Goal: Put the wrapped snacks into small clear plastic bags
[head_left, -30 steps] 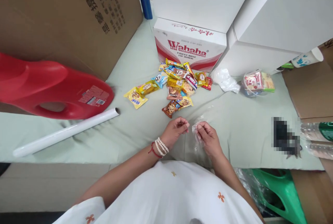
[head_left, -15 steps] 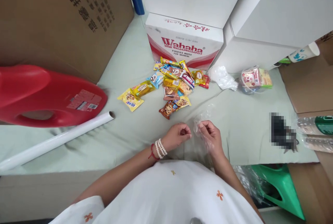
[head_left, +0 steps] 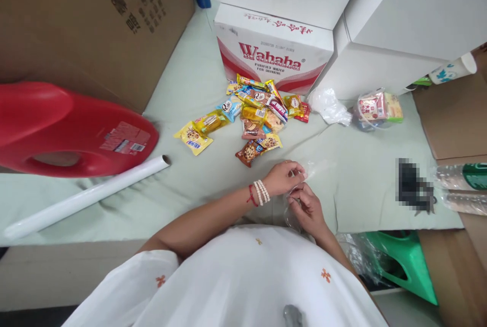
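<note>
A thin clear plastic bag (head_left: 312,169) stretches between my hands near the table's front edge. My left hand (head_left: 283,177), with a beaded bracelet and a red cord at its wrist, is closed in a pinch on the bag's upper part. Just below and to the right, the fingers of my right hand (head_left: 308,208) are also pinched on the plastic. Beyond my hands lies a loose pile of wrapped snacks (head_left: 253,114). Nearest to my left hand is a brown cookie packet (head_left: 249,152). The bag's lower part is partly hidden behind my right hand.
A Wahaha water carton (head_left: 274,56) stands behind the snacks. At left are a red plastic jug (head_left: 95,159), a white tube (head_left: 95,192) and a large cardboard box (head_left: 152,53). Crumpled white plastic (head_left: 329,106) and a clear tub of packets (head_left: 376,109) sit at right.
My left hand has moved right and slightly up, from beside the bag onto it. My right hand has stayed nearly in place. The view has shifted slightly.
</note>
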{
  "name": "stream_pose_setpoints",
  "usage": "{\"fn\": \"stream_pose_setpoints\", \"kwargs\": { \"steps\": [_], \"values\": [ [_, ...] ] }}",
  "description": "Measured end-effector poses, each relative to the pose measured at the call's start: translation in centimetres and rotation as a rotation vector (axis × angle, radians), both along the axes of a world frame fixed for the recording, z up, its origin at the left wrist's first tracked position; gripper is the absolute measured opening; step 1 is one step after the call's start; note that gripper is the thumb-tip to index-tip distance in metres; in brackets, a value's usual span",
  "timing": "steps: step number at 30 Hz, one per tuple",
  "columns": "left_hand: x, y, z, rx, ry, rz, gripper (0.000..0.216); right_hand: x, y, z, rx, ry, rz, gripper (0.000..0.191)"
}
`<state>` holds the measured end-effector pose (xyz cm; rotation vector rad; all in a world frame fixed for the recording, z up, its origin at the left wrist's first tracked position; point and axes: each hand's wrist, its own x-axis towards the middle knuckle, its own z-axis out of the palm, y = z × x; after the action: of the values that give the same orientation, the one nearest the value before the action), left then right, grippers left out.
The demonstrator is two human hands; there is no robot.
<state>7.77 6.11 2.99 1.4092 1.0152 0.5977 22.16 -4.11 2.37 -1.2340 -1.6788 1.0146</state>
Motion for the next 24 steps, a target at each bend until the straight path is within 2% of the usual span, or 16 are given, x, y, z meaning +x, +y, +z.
{"fn": "stream_pose_setpoints", "kwargs": {
  "steps": [4,8,10,12,15,18,21,24],
  "values": [
    [0.7,-0.7,-0.8,-0.157,-0.102,-0.007,0.015,0.1,-0.2,0.0,0.019,-0.013,-0.011,0.012],
    [0.4,-1.5,-0.9,-0.168,-0.134,-0.023,0.018,0.2,-0.4,-0.3,0.019,-0.041,0.005,0.015],
    [0.1,-1.9,-0.8,-0.118,-0.107,-0.004,0.018,0.2,-0.3,-0.5,-0.007,-0.037,0.016,0.018],
    [-0.3,-2.3,-0.6,-0.023,-0.058,0.056,0.018,-0.1,-0.1,-0.7,-0.096,0.059,-0.032,0.027],
    [-0.8,-3.0,-0.5,0.169,0.004,0.134,0.02,-0.7,0.6,-0.9,-0.3,0.329,-0.257,0.047],
    [-1.4,-3.6,-0.7,0.272,-0.007,0.176,0.02,-1.5,1.7,-0.4,-0.422,0.391,-0.38,0.044],
    [-2.5,-3.6,-1.0,0.133,-0.112,0.298,0.026,-2.0,2.6,0.5,-0.41,0.354,-0.353,0.036],
    [-4.5,-3.2,-1.1,-0.167,-0.298,0.456,0.04,-1.7,3.0,1.4,-0.418,0.405,-0.344,0.036]
  ]
}}
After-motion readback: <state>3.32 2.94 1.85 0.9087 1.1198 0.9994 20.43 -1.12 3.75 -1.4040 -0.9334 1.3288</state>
